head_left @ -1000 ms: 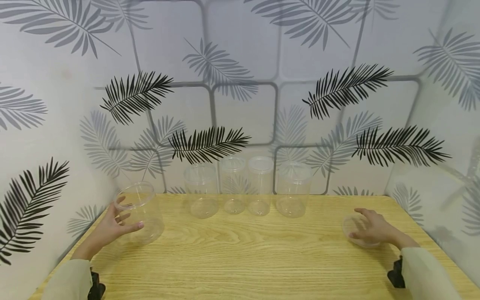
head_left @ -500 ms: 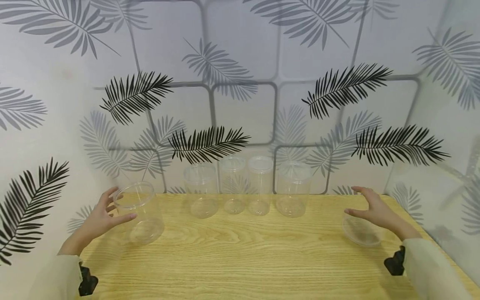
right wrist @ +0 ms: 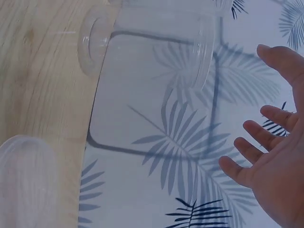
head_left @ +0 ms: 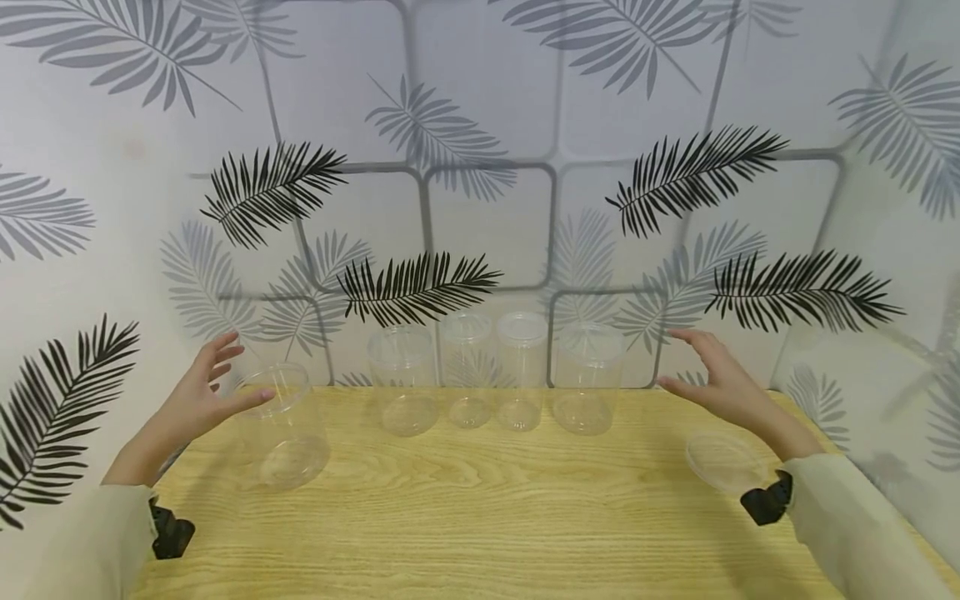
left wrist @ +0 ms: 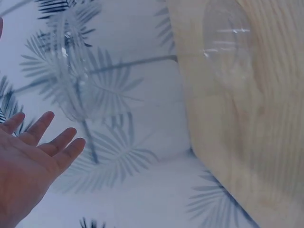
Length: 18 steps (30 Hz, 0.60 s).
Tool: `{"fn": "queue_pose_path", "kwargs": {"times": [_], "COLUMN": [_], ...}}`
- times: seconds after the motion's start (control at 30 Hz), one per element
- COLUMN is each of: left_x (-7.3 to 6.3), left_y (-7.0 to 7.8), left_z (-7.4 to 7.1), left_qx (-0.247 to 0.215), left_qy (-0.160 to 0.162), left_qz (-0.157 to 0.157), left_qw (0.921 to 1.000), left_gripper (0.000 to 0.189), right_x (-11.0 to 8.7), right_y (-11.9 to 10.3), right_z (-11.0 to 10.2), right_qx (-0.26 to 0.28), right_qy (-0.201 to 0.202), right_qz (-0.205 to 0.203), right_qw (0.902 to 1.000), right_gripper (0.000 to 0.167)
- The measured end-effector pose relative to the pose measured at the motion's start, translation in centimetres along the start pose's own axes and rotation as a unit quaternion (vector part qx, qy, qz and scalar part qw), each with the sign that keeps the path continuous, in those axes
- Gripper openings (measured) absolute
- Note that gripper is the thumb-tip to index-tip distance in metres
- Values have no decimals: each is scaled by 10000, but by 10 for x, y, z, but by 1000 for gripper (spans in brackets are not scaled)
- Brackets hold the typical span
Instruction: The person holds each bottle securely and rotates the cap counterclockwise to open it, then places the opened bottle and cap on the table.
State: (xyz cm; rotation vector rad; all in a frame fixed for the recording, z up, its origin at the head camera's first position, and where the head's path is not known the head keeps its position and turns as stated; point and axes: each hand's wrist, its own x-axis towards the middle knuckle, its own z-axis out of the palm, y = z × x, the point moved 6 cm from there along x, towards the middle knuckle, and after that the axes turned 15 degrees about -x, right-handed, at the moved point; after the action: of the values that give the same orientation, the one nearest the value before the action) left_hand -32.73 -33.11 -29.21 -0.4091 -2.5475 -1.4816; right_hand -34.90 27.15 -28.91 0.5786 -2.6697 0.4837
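On the left of the table stands a clear, lidless plastic jar (head_left: pixel 288 429), its rim (left wrist: pixel 71 61) filling the upper left of the left wrist view. My left hand (head_left: pixel 206 387) hovers beside that rim, fingers spread and nothing held. Over on the right, a clear round lid (head_left: pixel 723 461) lies flat on the wood. My right hand (head_left: pixel 723 379) is raised above and behind it, thumb apart from the fingers and nothing in the palm. The right wrist view shows the same lid (right wrist: pixel 28 185) at lower left, well away from the fingers.
Several clear lidded jars line the back of the table: a wide jar (head_left: pixel 402 383), two narrow ones such as the inner jar (head_left: pixel 520 375), and another wide jar (head_left: pixel 587 379). Leaf-patterned walls (head_left: pixel 487 233) close in the wooden table (head_left: pixel 480 517) behind and at both sides.
Both hands have risen. The left hand has drawn away from around the jar, and the right hand has come up off the lid and moved slightly left. Jar and lid stay in place.
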Motion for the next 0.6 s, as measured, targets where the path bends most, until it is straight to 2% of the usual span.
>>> {"fn": "queue_pose_path", "kwargs": {"times": [0.1,0.3,0.47,0.6], "left_x": [6,15,23,29], "left_y": [11,35,49,55], "left_z": [5,26,46,64], "left_qx": [35,238,355,197], "left_qy": [-8,-25,-51,-178], "left_qz": [124,395,593,757], "left_qw": [9999,9989,9976,9968], "left_gripper": [100,99,98,96], "right_x": [7,20,32,40], "right_y": [-15,-45,-70,-90], "right_z": [2,10,21,33], "right_qx": [36,53,322,536], "right_qy": [-30,229,56,-3], "right_qz": [-104,-486,-616,-707], "right_qw": [9999,9985,9976,9961], "right_gripper": [70,68,68,67]}}
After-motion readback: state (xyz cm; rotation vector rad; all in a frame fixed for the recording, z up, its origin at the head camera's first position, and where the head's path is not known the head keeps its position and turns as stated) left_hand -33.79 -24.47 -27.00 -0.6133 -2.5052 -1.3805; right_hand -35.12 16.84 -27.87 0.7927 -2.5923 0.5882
